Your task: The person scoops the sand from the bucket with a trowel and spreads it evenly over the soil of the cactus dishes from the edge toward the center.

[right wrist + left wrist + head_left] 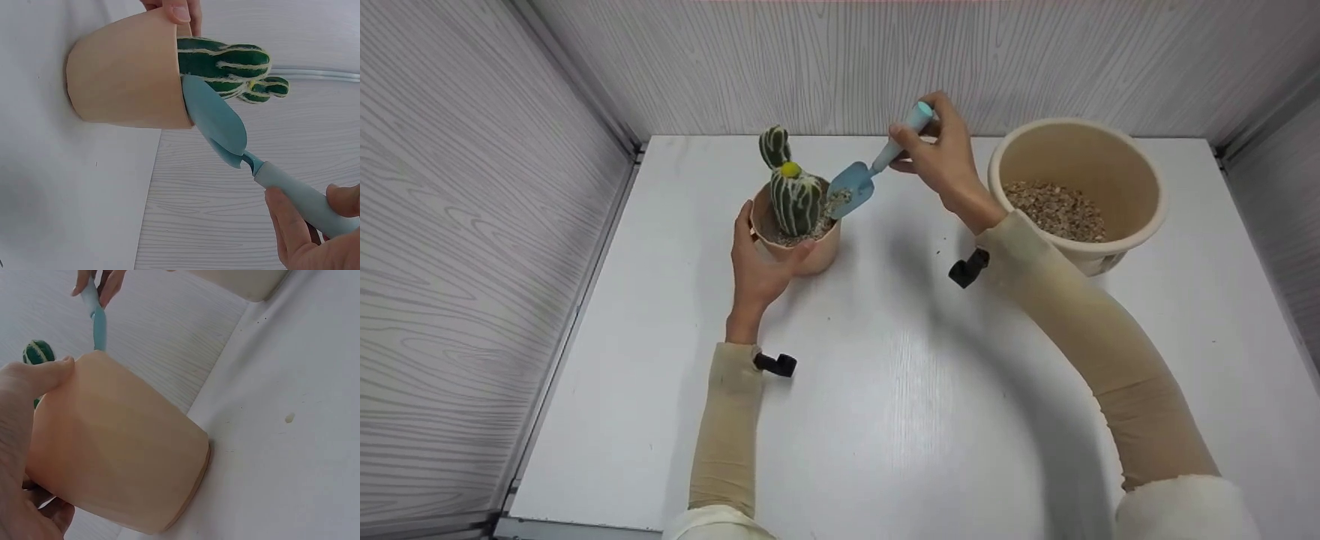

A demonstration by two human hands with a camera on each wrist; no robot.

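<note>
Peach-coloured and smooth, the small pot [795, 244] stands upright on the white table [885, 390], towards the far left of the surface, with a green cactus [793, 191] striped in white and topped by a yellow spot rising from the gravel inside it. The left hand [757, 259] wraps the near side of the pot, fingers curled round its left wall and the thumb lying up along the rim on the right; the left wrist view shows the thumb pressed flat against the pot's side. The right hand [941, 154] pinches the pale blue handle of a small trowel [859, 184] between thumb and fingers, holding it aslant so the blade dips down to the left. The blade's tip rests at the right rim of the pot, just beside the cactus, and carries a little gravel. In the right wrist view the blade lies against the rim and the cactus body. To the right of that hand, well apart from the pot, sits 1 larger cream bucket [1140, 176] partly filled with brownish gravel [1054, 210]. A few stray grains lie on the table between the 2 containers.
</note>
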